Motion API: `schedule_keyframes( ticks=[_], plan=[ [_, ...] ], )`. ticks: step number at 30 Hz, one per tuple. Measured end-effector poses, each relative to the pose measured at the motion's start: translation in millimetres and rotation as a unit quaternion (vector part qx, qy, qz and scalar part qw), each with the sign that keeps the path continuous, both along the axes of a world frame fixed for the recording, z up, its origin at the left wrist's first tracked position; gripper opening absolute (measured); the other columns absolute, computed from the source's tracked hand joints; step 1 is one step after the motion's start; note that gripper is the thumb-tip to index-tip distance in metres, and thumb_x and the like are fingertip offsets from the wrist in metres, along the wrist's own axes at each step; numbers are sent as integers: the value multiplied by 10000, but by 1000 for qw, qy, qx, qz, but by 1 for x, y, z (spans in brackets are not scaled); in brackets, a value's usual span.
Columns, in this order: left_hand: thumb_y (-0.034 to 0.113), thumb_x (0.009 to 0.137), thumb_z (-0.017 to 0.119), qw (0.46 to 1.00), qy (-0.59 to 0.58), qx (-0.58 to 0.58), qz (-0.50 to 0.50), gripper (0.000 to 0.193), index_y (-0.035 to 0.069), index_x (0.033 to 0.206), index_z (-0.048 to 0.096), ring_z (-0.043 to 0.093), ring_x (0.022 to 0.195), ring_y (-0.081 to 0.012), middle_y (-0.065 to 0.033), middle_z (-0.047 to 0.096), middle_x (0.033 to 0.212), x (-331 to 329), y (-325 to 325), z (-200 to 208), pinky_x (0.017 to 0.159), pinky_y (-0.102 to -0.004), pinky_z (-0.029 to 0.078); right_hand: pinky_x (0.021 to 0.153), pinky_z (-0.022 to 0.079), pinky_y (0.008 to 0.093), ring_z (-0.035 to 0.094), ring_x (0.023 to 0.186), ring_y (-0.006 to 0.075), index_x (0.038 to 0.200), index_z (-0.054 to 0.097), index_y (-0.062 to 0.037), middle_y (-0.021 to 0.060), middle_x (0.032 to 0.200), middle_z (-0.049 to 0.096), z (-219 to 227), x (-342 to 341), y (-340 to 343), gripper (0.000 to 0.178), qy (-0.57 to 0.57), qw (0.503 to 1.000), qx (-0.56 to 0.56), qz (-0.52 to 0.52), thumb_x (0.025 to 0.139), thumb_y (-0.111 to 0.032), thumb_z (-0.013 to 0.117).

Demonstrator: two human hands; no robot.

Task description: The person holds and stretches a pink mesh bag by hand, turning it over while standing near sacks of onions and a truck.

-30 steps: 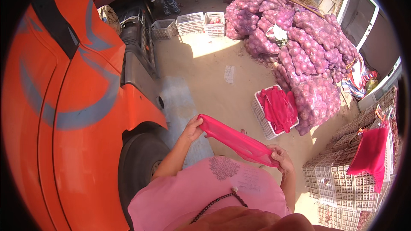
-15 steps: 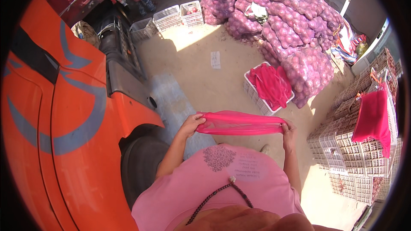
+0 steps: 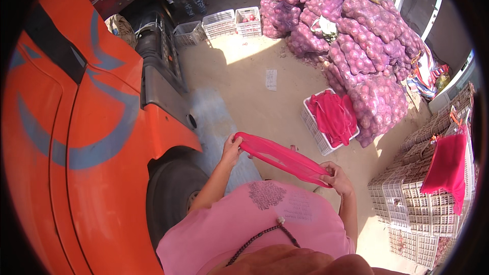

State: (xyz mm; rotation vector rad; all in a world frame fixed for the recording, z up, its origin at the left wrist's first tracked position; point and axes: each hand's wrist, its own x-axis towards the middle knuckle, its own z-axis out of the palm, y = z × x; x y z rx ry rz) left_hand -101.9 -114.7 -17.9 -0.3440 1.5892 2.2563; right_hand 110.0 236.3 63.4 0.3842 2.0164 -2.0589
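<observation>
- Head view: left hand (image 3: 233,149) holds the pink mesh cloth (image 3: 283,161) at ten o'clock, right hand (image 3: 338,178) at four.
- Likely light, limp; best gripped by both ends.

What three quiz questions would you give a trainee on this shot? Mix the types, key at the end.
1. Multiple choice: what do the left hand and right hand both hold?
A) a broom
B) a red mesh piece
C) a sheet of paper

2. True or false: the white crate with the red mesh pile stands right next to the filled onion sacks.

3. Count: how many crates are in the row of crates at the upper middle of the picture?

Key: 1: B. 2: True. 3: Three.
</observation>
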Motion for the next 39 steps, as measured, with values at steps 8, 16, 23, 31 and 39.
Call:
schedule_keyframes(
  ticks=[8,16,23,31,39],
  plan=[
    [58,894,488,992,-35,106,-55,246,17,1129,548,605,918,-181,-87,620,1001,11,2,-5,817,-311,500,663,457,279,566,738,141,880,602,7,98,901,607,-48,-11,14,78,112,892,415,-139,842,-14,537],
    [343,919,521,967,-53,208,-136,284,75,873,604,522,699,-114,-6,587,782,30,14,-19,674,-266,458,498,450,226,500,531,103,1014,538,-31,65,802,602,-33,-38,64,164,2,849,-494,-189,856,-69,516],
    [135,875,583,986,41,147,68,146,40,979,541,583,881,-136,-44,615,909,41,38,2,764,-303,505,453,403,221,515,552,79,1000,518,-46,17,732,573,15,-66,59,235,-16,989,-144,-25,793,-49,630],
    [-9,861,488,952,-25,69,298,169,57,1015,511,594,855,-160,-73,582,940,56,83,-8,705,-320,532,551,439,292,546,600,182,872,572,-12,78,673,545,-35,-70,103,119,117,957,251,86,762,-2,617],
    [80,882,517,988,-5,-148,-52,190,49,1057,584,578,745,-144,-64,603,880,76,101,32,662,-293,501,722,499,353,612,790,252,871,583,4,138,859,594,-85,-68,155,89,163,947,271,-53,787,-10,556]
  ],
)
